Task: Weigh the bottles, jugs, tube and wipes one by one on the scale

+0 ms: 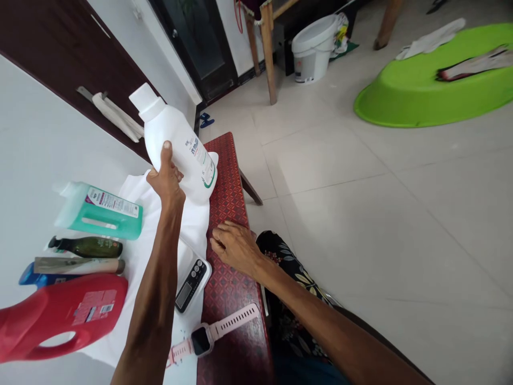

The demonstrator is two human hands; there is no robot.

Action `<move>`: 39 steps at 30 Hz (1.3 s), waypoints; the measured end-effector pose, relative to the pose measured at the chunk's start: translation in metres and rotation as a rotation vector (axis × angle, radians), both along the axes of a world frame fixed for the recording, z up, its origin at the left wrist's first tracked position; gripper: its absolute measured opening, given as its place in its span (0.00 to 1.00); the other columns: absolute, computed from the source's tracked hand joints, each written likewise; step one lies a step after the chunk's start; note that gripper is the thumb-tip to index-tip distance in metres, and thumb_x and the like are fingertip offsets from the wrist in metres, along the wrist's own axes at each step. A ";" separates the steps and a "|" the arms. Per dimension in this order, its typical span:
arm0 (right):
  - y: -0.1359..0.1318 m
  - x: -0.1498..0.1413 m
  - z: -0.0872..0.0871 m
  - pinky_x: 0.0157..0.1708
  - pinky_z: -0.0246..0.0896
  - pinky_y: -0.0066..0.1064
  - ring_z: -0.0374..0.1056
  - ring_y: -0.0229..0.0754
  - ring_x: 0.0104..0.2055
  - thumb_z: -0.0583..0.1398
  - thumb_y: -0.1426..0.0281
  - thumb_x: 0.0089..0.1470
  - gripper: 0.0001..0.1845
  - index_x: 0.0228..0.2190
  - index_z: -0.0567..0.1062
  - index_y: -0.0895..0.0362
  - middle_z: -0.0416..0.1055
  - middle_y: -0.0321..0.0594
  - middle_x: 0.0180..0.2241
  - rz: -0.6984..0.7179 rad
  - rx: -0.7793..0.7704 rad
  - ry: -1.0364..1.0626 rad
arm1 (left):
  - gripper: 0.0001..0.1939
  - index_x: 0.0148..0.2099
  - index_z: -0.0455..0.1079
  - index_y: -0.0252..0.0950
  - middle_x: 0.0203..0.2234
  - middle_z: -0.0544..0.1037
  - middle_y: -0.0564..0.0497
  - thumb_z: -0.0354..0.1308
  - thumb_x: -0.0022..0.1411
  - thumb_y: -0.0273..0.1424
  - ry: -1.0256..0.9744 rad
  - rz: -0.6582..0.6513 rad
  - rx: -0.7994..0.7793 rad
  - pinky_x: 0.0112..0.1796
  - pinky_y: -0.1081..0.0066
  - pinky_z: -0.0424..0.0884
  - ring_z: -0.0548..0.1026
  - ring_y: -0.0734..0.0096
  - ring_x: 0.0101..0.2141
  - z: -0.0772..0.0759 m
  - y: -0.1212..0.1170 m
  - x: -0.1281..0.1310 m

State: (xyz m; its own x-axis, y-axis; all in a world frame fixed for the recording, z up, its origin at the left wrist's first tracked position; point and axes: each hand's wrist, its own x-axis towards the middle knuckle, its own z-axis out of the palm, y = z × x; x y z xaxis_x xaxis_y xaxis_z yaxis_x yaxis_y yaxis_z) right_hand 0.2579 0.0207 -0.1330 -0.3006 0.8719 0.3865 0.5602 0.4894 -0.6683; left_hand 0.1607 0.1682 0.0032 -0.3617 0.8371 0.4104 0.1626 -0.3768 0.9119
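My left hand is wrapped round a white laundry detergent bottle, thumb across its front. The bottle has a white cap, a printed label and a green line near its base. It is at the far end of the red patterned bench, above or on a white cloth; I cannot tell whether its base touches. On the bench's right edge lies my right hand, empty, its fingers loosely bent and slightly apart. Between my forearms are a white kitchen scale and a pink-strapped smartwatch.
Along the wall stand a green liquid bottle, a dark green pump bottle, a tube, a blue container and a red jug. A white bucket and an upturned green tub are on the floor.
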 end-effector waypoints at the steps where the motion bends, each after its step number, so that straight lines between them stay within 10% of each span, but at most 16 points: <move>1: 0.000 0.000 0.000 0.45 0.61 0.34 0.66 0.42 0.34 0.59 0.74 0.66 0.14 0.26 0.74 0.54 0.75 0.39 0.30 -0.001 0.002 0.002 | 0.34 0.30 0.56 0.41 0.22 0.58 0.58 0.72 0.56 0.59 -0.016 0.034 0.002 0.19 0.71 0.60 0.58 0.79 0.20 0.005 -0.010 -0.001; 11: -0.001 -0.001 -0.001 0.45 0.59 0.34 0.65 0.42 0.34 0.60 0.75 0.65 0.17 0.23 0.67 0.52 0.72 0.37 0.28 0.004 0.015 0.025 | 0.30 0.25 0.54 0.42 0.17 0.49 0.60 0.67 0.59 0.53 0.044 0.071 0.058 0.24 0.67 0.58 0.50 0.76 0.18 0.063 -0.131 -0.056; 19: -0.002 -0.003 -0.003 0.40 0.55 0.35 0.61 0.42 0.32 0.59 0.76 0.62 0.22 0.21 0.57 0.50 0.66 0.35 0.24 0.010 0.038 0.052 | 0.26 0.23 0.58 0.41 0.15 0.50 0.60 0.69 0.60 0.45 -0.018 0.191 0.041 0.25 0.67 0.58 0.49 0.77 0.17 0.056 -0.215 -0.108; 34: -0.002 -0.005 -0.006 0.40 0.56 0.37 0.60 0.43 0.32 0.56 0.72 0.64 0.20 0.23 0.54 0.49 0.65 0.36 0.24 0.013 0.043 0.053 | 0.32 0.20 0.58 0.40 0.12 0.53 0.61 0.73 0.53 0.52 -0.026 0.180 -0.067 0.25 0.69 0.63 0.52 0.80 0.16 0.031 -0.238 -0.145; 39: -0.002 -0.004 -0.006 0.41 0.56 0.38 0.59 0.43 0.31 0.55 0.72 0.65 0.21 0.23 0.52 0.49 0.63 0.35 0.24 0.011 0.027 0.049 | 0.27 0.21 0.70 0.39 0.17 0.69 0.52 0.68 0.61 0.51 0.216 0.260 -0.082 0.31 0.65 0.70 0.70 0.68 0.23 0.025 -0.245 -0.158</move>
State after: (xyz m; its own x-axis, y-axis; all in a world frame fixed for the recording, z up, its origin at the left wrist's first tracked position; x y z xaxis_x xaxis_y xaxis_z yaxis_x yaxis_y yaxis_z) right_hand 0.2534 0.0187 -0.1391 -0.2902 0.8578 0.4242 0.5217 0.5135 -0.6813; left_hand 0.0025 -0.0771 0.0279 -0.4796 0.7615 0.4361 0.4364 -0.2242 0.8714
